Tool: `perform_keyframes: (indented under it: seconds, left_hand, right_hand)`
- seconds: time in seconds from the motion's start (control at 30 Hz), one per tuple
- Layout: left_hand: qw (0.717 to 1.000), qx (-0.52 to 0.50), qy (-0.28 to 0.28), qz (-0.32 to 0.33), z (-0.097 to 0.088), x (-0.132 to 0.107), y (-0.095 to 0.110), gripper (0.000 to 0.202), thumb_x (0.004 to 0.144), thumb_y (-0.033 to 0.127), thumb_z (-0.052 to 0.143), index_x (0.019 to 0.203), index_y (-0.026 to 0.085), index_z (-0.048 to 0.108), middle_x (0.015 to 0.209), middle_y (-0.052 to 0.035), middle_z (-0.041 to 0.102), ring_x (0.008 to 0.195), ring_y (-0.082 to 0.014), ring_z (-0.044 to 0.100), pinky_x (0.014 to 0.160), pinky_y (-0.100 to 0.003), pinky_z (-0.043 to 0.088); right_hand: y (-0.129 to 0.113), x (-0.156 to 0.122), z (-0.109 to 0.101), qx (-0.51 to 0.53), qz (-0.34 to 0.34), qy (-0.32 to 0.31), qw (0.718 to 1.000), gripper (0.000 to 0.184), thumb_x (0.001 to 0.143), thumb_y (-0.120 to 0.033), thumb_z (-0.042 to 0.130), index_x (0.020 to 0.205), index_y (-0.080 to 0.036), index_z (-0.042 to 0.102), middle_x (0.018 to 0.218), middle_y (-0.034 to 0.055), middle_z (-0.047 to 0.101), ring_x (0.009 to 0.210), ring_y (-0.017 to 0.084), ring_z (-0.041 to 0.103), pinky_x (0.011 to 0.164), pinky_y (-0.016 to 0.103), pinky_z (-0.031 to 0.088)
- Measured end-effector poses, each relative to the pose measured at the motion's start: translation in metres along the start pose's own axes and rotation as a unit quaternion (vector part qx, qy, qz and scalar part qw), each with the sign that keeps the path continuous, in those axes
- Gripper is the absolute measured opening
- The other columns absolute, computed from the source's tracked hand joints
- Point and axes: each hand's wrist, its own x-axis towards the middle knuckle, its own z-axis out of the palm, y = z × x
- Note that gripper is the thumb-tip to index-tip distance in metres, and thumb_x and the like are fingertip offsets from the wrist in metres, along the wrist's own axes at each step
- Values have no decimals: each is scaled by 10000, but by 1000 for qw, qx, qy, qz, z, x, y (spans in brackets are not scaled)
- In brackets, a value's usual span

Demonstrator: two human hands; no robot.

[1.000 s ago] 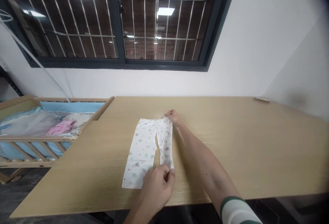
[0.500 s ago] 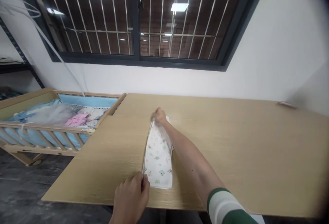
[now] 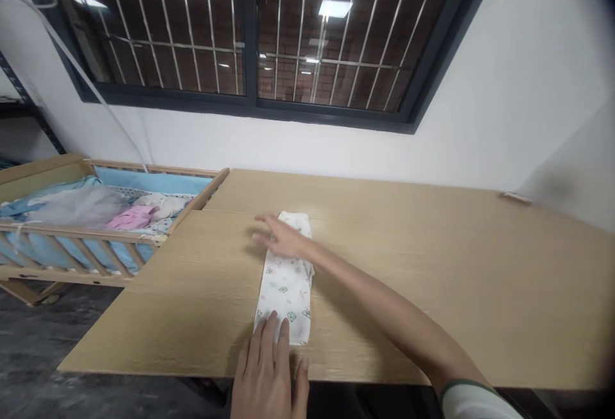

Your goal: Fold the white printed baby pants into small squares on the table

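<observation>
A folded white cloth with small green and brownish prints lies as a long narrow strip on the light wooden table. Over its near end my left hand lies with fingers stretched out, the fingertips on the fabric. My right hand reaches across the far part of the cloth, its fingers apart and pointing left, slightly blurred. Neither hand grips anything. Part of the cloth is hidden under both hands. Whether the right hand touches it I cannot tell.
Left of the table stands a wooden crib with blue lining, holding a pink cloth and other fabrics. A barred window is in the wall behind. A small flat object lies at the table's far right edge.
Both hands have let go of the cloth's left edge and opened. The right hand has come nearer and left; the left hand has shifted right onto the near end. The cloth now lies flatter.
</observation>
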Motion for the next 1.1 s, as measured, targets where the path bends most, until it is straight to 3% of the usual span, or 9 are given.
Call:
perform_keyframes:
  seconds: [0.1,0.17,0.23,0.33,0.53,0.7,0.8,0.97,1.1]
  left_hand:
    - [999,35,16,16,8,-9,14,417,936,349,486,1262,131,626,1275,-197,649,1139,-350,603,891,-456,441]
    - [998,46,14,31,15,-18,15,364,927,371,507,1190,178,669,1169,-174,694,1061,-355,625,868,-471,442]
    - [997,54,10,50,21,-27,12,338,911,394,545,1162,218,686,1115,-150,712,1029,-352,633,861,-472,445]
    - [995,77,-14,58,26,-35,7,464,885,389,598,1326,246,620,1272,-163,661,1149,-362,602,890,-475,445]
    - [994,87,-47,43,30,-41,7,652,899,563,591,1483,294,483,1429,-164,566,1251,-357,559,910,-463,456]
    - [994,93,-39,52,33,-44,5,771,895,626,573,1554,276,378,1416,-185,572,1252,-363,563,910,-449,460]
    - [994,93,-37,53,34,-44,7,776,895,626,579,1555,273,377,1419,-193,568,1255,-371,563,929,-455,454]
    - [994,85,-52,45,26,-39,6,659,916,574,573,1497,281,468,1420,-181,575,1242,-358,590,893,-451,496]
    - [994,0,-73,86,9,-20,-22,465,970,407,530,1397,226,569,1342,-123,650,1179,-258,643,856,-363,543]
  right_hand:
    - [-50,-53,8,-14,-108,-145,983,601,1032,-506,443,1561,-233,356,1646,92,293,1520,246,257,1223,419,241]
    - [-65,-81,15,-4,-141,-204,969,617,1044,-477,433,1599,-244,291,1674,72,208,1545,223,180,1246,385,184]
    - [-62,-99,22,5,-141,-231,963,614,1051,-454,429,1607,-243,275,1674,73,189,1548,216,163,1253,380,159]
    - [-33,-101,27,-4,-105,-242,964,586,1054,-467,419,1597,-282,301,1673,53,185,1550,224,155,1260,422,124]
    - [50,-48,20,-86,-15,-220,971,669,1047,-592,277,1628,-282,159,1686,16,73,1563,209,56,1264,427,14]
    - [118,-4,5,-151,63,-161,973,718,1034,-619,214,1629,-218,184,1679,52,119,1562,245,67,1261,464,14]
    - [143,9,-1,-175,73,-153,970,705,1042,-581,190,1629,-191,186,1681,56,119,1561,252,78,1260,476,30]
    - [139,6,0,-182,42,-90,978,614,1045,-449,313,1588,-162,316,1654,108,257,1544,258,178,1251,474,98]
    - [88,-22,-1,-189,2,15,982,496,980,-262,466,1457,-129,493,1566,179,411,1452,309,364,1190,509,251]
